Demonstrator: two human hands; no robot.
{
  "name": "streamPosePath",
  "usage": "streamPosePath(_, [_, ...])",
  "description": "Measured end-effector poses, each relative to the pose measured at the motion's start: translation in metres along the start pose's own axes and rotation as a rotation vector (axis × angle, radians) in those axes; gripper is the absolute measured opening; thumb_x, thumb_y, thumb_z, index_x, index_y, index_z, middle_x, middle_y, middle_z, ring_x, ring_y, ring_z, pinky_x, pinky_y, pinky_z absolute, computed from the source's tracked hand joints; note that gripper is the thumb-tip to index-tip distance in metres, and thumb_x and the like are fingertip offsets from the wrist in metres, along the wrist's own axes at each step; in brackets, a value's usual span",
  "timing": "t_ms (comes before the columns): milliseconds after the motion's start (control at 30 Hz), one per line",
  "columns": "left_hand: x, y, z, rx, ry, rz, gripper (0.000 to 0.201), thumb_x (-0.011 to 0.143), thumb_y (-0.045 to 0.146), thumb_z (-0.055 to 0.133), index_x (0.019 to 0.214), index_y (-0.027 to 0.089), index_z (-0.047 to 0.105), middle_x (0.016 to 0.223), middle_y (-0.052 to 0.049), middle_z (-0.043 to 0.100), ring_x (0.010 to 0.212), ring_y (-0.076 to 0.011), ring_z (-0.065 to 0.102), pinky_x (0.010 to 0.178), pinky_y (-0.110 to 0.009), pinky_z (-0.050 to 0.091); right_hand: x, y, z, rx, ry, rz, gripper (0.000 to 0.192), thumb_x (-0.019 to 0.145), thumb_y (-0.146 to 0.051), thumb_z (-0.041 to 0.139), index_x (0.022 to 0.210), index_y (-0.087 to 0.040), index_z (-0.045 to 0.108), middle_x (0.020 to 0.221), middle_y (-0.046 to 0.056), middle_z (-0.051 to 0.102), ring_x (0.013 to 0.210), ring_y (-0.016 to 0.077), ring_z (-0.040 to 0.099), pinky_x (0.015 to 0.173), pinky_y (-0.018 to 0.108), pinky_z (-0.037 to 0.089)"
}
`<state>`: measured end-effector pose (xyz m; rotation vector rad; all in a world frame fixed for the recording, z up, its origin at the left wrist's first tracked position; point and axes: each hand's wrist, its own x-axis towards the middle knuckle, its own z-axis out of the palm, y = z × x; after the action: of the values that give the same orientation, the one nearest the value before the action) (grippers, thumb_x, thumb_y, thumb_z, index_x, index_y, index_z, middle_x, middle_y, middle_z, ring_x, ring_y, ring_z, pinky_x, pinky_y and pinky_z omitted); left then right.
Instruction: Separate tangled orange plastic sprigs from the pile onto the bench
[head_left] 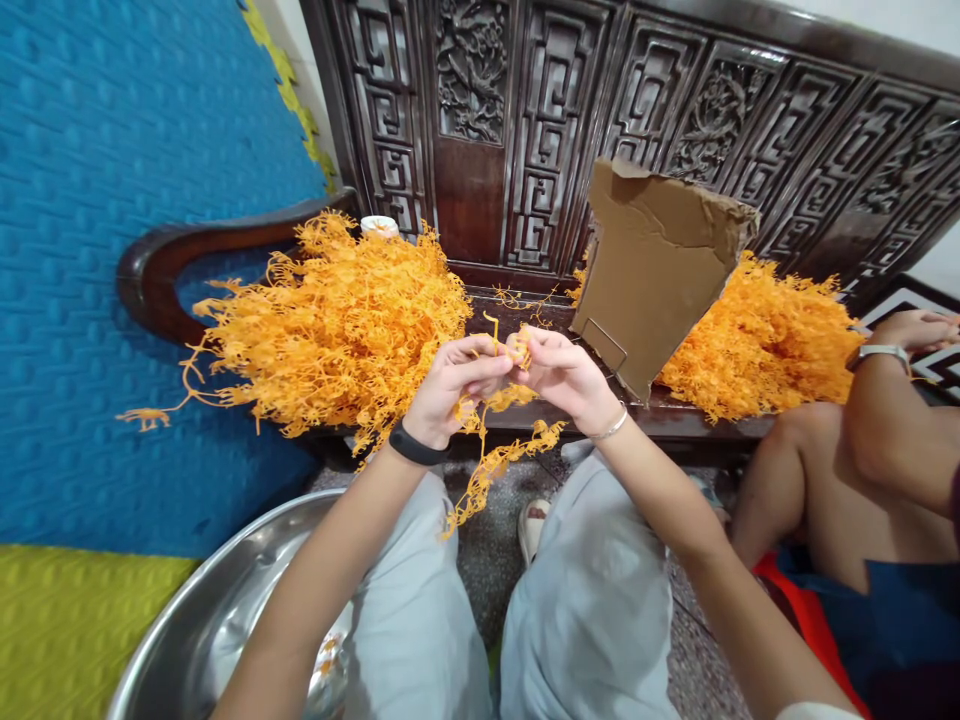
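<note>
Nearest the camera, pale grey trousers cover the person's knees, and a steel basin sits low at the left, its rim tucked beside the left thigh. Speckled stone floor shows between the legs, with a sandalled foot on it.

Above the knees, the left hand, a black band at its wrist, and the right hand, with a thin bracelet, meet fingertip to fingertip. Both are pinched shut on an orange strand, a frilly, tangled length that is gripped at its top between the fingers and hangs down between the forearms towards the floor.

Just beyond the hands runs the dark wooden desk, really the seat edge of a carved piece of furniture. A big heap of the same orange stuff, the left pile, spreads over its left part and spills past the curved armrest. A torn cardboard sheet stands propped near the middle, and the right pile lies behind and right of it.

At the right, another person's bare knee and arm, with a wristwatch, reach in.

Farthest back rises the carved wooden back panel. Blue foam matting covers the left wall, with a green piece below it.
</note>
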<state>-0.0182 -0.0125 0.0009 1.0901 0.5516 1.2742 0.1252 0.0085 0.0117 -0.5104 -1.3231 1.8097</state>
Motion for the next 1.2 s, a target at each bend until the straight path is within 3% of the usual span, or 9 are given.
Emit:
streamPosePath(133, [-0.004,0.002,0.001,0.029,-0.025,0.019,0.01,0.052,0.023,0.073,0.058,0.019,0.066,0.044,0.004,0.054,0.032,-0.0007,0.022,0.036,-0.021,0.012,0.0,0.008,0.005,0.0,-0.043,-0.082,0.037,0.057,-0.04,0.074,0.06,-0.018,0.044,0.062,-0.003,0.046,0.05,0.0052,0.041,0.051,0.021,0.04])
streamPosePath(267, [-0.008,0.004,-0.004,0.023,-0.064,-0.007,0.019,0.046,0.031,0.076,0.047,0.02,0.061,0.033,0.006,0.036,0.03,-0.0019,0.021,0.034,-0.02,0.012,-0.002,0.007,0.013,0.021,-0.082,-0.157,0.046,0.056,-0.045,0.073,0.057,-0.019,0.035,0.057,-0.005,0.035,0.046,0.0048,0.032,0.045,0.022,0.035])
streamPosePath(367, [-0.009,0.005,-0.011,-0.019,-0.117,-0.013,0.032,0.042,0.039,0.079,0.039,0.019,0.054,0.031,0.006,0.028,0.029,-0.0018,0.02,0.032,-0.02,0.011,-0.009,-0.004,0.016,0.009,-0.021,-0.315,0.055,0.059,-0.052,0.069,0.056,-0.02,0.024,0.056,-0.005,0.022,0.045,0.006,0.024,0.041,0.022,0.031])
streamPosePath(467, [-0.008,0.004,-0.016,-0.062,-0.13,-0.009,0.019,0.052,0.034,0.077,0.058,0.021,0.065,0.033,0.008,0.026,0.029,-0.0014,0.017,0.032,-0.019,0.009,-0.013,-0.019,0.009,-0.119,0.124,-0.457,0.055,0.065,-0.062,0.06,0.059,-0.021,0.023,0.058,-0.005,0.019,0.045,0.0079,0.022,0.041,0.024,0.031])
streamPosePath(567, [-0.005,0.004,-0.017,-0.089,-0.111,0.015,0.021,0.062,0.031,0.073,0.079,0.021,0.068,0.036,0.009,0.027,0.032,-0.0029,0.02,0.033,-0.018,0.011,-0.007,-0.028,-0.014,-0.274,0.243,-0.485,0.047,0.069,-0.063,0.055,0.063,-0.023,0.031,0.059,-0.004,0.026,0.048,0.0092,0.03,0.046,0.025,0.037])
streamPosePath(733, [-0.003,0.008,-0.012,-0.019,-0.093,0.015,0.021,0.071,0.033,0.061,0.083,0.016,0.067,0.038,0.006,0.033,0.036,-0.0049,0.026,0.037,-0.02,0.019,0.015,-0.022,-0.075,-0.441,0.301,-0.321,0.035,0.064,-0.04,0.071,0.084,-0.022,0.049,0.066,-0.004,0.051,0.057,0.0078,0.05,0.059,0.024,0.044])
streamPosePath(900, [-0.004,0.011,-0.01,-0.056,-0.152,-0.044,0.013,0.066,0.025,0.053,0.06,0.016,0.06,0.036,0.003,0.036,0.036,-0.0077,0.031,0.039,-0.023,0.023,0.028,-0.001,-0.128,-0.759,0.446,-0.008,0.028,0.061,-0.026,0.073,0.076,-0.016,0.052,0.056,-0.003,0.056,0.052,0.0081,0.054,0.053,0.021,0.044])
streamPosePath(1033, [-0.003,0.007,-0.008,-0.006,-0.181,-0.006,0.009,0.068,0.02,0.055,0.068,0.014,0.062,0.04,0.002,0.045,0.038,-0.0081,0.037,0.04,-0.022,0.026,0.031,0.012,-0.151,-0.853,0.452,0.141,0.018,0.064,-0.016,0.07,0.077,-0.014,0.057,0.053,-0.003,0.055,0.048,0.0069,0.051,0.048,0.019,0.043])
streamPosePath(1200, [-0.002,0.001,-0.003,0.084,-0.163,0.049,0.012,0.074,0.021,0.058,0.084,0.015,0.063,0.056,0.001,0.055,0.048,-0.0085,0.048,0.048,-0.022,0.037,0.032,0.025,-0.164,-0.944,0.499,0.228,0.017,0.062,-0.009,0.07,0.076,-0.011,0.061,0.054,-0.002,0.056,0.045,0.0063,0.048,0.043,0.019,0.04])
